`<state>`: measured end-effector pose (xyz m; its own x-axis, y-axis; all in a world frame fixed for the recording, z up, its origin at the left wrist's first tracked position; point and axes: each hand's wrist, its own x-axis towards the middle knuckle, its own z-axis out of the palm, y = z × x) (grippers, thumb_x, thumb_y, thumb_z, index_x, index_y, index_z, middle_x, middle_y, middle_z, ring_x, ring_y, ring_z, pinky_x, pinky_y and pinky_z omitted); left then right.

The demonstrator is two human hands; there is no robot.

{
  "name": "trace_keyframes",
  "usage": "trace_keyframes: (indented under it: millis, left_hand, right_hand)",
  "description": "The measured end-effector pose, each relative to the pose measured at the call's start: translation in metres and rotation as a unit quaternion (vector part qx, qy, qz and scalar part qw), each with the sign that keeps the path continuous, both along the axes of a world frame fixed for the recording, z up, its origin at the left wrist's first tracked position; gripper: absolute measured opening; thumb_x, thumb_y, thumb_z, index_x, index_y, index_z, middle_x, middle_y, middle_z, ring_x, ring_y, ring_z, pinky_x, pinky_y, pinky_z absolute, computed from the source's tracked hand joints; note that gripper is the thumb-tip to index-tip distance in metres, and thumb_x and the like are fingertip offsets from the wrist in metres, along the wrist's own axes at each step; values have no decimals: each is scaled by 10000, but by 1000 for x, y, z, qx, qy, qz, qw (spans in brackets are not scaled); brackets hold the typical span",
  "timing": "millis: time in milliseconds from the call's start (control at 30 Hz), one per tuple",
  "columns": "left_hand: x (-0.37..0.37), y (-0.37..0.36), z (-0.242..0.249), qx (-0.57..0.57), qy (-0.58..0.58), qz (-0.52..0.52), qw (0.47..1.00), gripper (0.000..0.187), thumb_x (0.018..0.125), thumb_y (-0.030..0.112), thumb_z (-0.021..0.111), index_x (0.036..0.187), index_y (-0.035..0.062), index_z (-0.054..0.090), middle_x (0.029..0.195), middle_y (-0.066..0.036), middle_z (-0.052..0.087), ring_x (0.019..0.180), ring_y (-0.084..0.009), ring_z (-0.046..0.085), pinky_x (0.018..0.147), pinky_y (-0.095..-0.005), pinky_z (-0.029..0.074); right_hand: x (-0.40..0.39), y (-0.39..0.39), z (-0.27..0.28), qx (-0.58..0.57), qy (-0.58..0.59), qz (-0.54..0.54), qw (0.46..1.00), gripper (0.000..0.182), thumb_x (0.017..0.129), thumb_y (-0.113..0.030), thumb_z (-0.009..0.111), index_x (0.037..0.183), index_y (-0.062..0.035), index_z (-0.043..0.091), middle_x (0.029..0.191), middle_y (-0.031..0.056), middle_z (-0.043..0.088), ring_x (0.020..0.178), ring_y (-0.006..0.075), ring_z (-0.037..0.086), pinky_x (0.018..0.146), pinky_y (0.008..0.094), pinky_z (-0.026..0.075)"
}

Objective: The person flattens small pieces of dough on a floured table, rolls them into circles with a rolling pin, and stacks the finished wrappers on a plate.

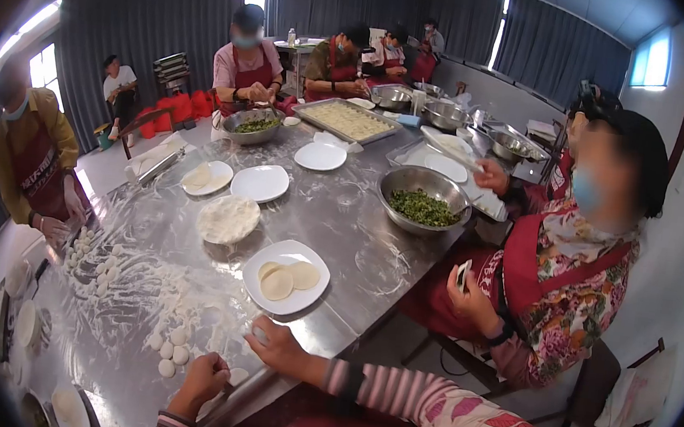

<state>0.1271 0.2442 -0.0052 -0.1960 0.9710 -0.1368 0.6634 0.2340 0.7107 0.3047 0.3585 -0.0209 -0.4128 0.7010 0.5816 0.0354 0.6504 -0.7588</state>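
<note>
Low in the view, my left hand (205, 377) is closed over the floury steel table, just right of several small dough balls (174, 351). A pale dough piece (238, 376) lies beside its fingertips. Across from it, my right hand (276, 345) is curled at the table edge around something pale and smooth that I cannot name. Above my right hand, a white square plate (284, 303) holds round dough wrappers (278, 283). A plate of flour (229, 219) stands behind that one.
At the right, a person (560, 259) holds a wrapper beside a steel bowl of green filling (425, 208). Another person (35, 151) handles dough at the left. Farther back are white plates (260, 183), a tray of dumplings (347, 121) and more people.
</note>
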Motion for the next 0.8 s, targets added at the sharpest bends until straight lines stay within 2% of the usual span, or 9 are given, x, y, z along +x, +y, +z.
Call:
trace_keyframes:
  millis: [33,167,267,367,433,467,600,733,800]
  left_hand:
    - [1,-4,1,5,-8,-8,1000,134,714,112,634,766,-11,619,695,-158,639,629,-244,620,610,-353,485]
    - [-5,5,-2,30,-12,-14,999,150,728,122,644,780,-16,616,675,-116,629,632,-205,605,611,-330,481]
    - [-12,-1,-3,-38,-41,-43,997,173,728,130,650,792,-24,603,663,-93,612,631,-177,589,608,-320,477]
    - [-15,-19,-4,-21,-42,-12,999,194,720,131,650,804,-32,586,667,-87,603,625,-164,577,605,-318,476]
    - [-23,-19,-23,-38,-77,-7,996,200,717,128,649,805,-35,573,666,-86,593,614,-163,568,602,-318,474]
    - [-21,-14,-20,-36,-74,-4,997,193,719,124,646,804,-34,577,669,-92,600,620,-161,574,602,-318,475]
    - [-8,-2,8,19,-32,-30,999,152,731,99,627,797,-31,582,684,-111,625,637,-157,591,595,-309,476]
    - [-17,-9,-14,-26,-36,-44,998,128,746,85,612,806,-27,599,694,-121,638,648,-159,609,596,-308,480]
    - [-18,-16,-12,-8,-61,7,998,120,760,86,616,828,-13,620,689,-108,635,645,-159,616,598,-315,482]
  right_hand:
    - [-13,4,-7,56,18,-6,998,215,825,-130,647,940,-50,484,637,209,538,615,396,577,511,434,426]
    - [-39,10,17,18,11,18,1000,220,830,-122,628,961,-42,470,667,235,546,647,417,575,521,438,436]
    - [-20,-1,3,38,30,6,999,231,823,-122,642,958,-40,473,636,212,532,613,406,574,516,436,434]
    - [0,-14,-6,48,17,2,999,238,821,-125,654,955,-40,476,622,192,522,584,389,570,510,434,426]
    - [-2,-15,-4,7,14,11,1000,237,821,-122,648,952,-39,469,639,204,527,605,396,567,517,435,424]
    - [-19,0,-6,106,2,-3,994,239,819,-117,644,953,-42,460,653,215,526,632,405,564,529,440,425]
    - [-52,11,0,22,17,5,1000,271,783,-95,687,967,-40,497,709,196,545,655,405,577,554,437,443]
    - [-4,-12,-7,32,22,-3,999,253,797,-89,685,960,-36,500,733,185,571,671,387,596,566,414,461]
    - [10,-22,4,6,6,9,1000,252,799,-90,684,960,-35,500,734,184,573,670,381,600,568,408,463]
